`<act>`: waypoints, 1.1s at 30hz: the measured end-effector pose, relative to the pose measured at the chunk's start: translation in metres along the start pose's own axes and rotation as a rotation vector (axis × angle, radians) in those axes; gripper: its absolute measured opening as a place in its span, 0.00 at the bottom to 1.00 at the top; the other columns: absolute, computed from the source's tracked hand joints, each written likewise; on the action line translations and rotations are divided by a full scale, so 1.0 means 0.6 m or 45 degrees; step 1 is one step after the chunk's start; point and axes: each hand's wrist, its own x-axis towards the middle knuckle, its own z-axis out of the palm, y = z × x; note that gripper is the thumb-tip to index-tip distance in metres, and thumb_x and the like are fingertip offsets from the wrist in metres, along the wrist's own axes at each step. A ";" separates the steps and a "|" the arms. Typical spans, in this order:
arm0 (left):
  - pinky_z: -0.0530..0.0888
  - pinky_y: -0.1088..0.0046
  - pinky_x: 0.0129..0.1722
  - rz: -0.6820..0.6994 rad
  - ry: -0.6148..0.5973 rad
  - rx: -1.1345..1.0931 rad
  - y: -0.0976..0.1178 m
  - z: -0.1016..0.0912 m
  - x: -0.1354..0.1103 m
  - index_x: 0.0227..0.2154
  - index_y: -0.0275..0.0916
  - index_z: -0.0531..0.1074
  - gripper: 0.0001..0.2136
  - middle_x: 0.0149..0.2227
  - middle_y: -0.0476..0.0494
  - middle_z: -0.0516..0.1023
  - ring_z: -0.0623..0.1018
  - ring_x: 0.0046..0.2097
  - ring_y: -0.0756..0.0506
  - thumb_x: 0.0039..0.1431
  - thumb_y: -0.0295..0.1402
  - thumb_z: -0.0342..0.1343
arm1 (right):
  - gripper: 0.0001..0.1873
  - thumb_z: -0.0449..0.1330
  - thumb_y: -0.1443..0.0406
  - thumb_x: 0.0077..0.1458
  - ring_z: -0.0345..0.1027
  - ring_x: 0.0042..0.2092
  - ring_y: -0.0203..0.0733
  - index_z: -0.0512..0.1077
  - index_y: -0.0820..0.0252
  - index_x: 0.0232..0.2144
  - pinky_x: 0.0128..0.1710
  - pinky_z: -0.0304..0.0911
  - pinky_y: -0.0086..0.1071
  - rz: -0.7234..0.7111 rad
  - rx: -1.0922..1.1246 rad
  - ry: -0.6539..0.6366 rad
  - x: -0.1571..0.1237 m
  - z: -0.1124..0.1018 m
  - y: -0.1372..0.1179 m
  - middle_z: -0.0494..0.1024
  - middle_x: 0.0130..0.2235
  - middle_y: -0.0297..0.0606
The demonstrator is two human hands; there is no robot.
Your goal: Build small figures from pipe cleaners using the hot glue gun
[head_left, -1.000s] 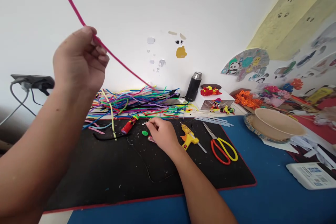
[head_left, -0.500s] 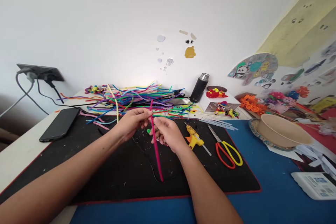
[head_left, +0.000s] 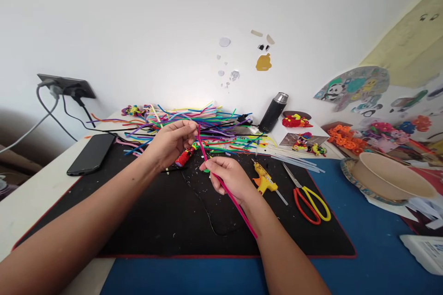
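Note:
A magenta pipe cleaner (head_left: 238, 209) stretches between my two hands above the black mat (head_left: 152, 221). Its upper tip is pinched in the fingers of my left hand (head_left: 178, 140). My right hand (head_left: 226, 175) grips it lower down, and the long free end slants over the right wrist toward the forearm. Behind the hands, on the mat, lies a red figure (head_left: 185, 156) of pipe cleaners, partly screened by the left fingers. A small green piece (head_left: 206, 170) shows beside the right fingertips.
A heap of coloured pipe cleaners (head_left: 194, 122) lies along the wall. Right of my hands are a yellow glue gun (head_left: 265, 179) and scissors (head_left: 311, 205). A black flask (head_left: 273, 113) stands behind, a bowl (head_left: 391, 177) at far right, a phone (head_left: 92, 154) at left.
The pipe cleaner's lower end has swung from hanging near upright to slanting right, over my right wrist. My hands have moved apart, with the right one lower. The view has turned slightly left.

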 end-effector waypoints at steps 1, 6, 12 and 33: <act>0.63 0.76 0.23 0.005 0.005 -0.002 0.003 -0.003 0.001 0.30 0.36 0.78 0.12 0.30 0.48 0.76 0.69 0.26 0.53 0.49 0.37 0.73 | 0.18 0.64 0.51 0.60 0.54 0.15 0.29 0.79 0.62 0.37 0.16 0.47 0.26 0.007 0.004 -0.017 0.000 0.001 0.001 0.68 0.16 0.26; 0.62 0.78 0.22 -0.008 0.135 0.018 -0.002 -0.015 0.002 0.31 0.35 0.79 0.15 0.29 0.48 0.75 0.69 0.26 0.52 0.48 0.40 0.74 | 0.20 0.65 0.50 0.60 0.58 0.16 0.30 0.78 0.62 0.36 0.15 0.46 0.25 -0.032 0.097 0.036 0.004 0.000 0.006 0.70 0.19 0.27; 0.64 0.76 0.22 -0.179 -0.071 0.103 -0.009 -0.003 -0.012 0.40 0.33 0.83 0.23 0.34 0.39 0.81 0.70 0.26 0.51 0.47 0.46 0.75 | 0.21 0.68 0.48 0.57 0.59 0.15 0.30 0.77 0.62 0.35 0.15 0.46 0.25 -0.073 0.163 0.102 0.009 -0.003 0.010 0.71 0.18 0.28; 0.66 0.82 0.19 0.047 -0.031 -0.150 0.017 -0.016 0.003 0.29 0.34 0.81 0.14 0.27 0.45 0.81 0.69 0.22 0.55 0.42 0.34 0.78 | 0.23 0.62 0.47 0.62 0.71 0.21 0.32 0.78 0.62 0.38 0.16 0.53 0.23 -0.014 -0.204 0.032 0.007 0.035 0.032 0.77 0.25 0.32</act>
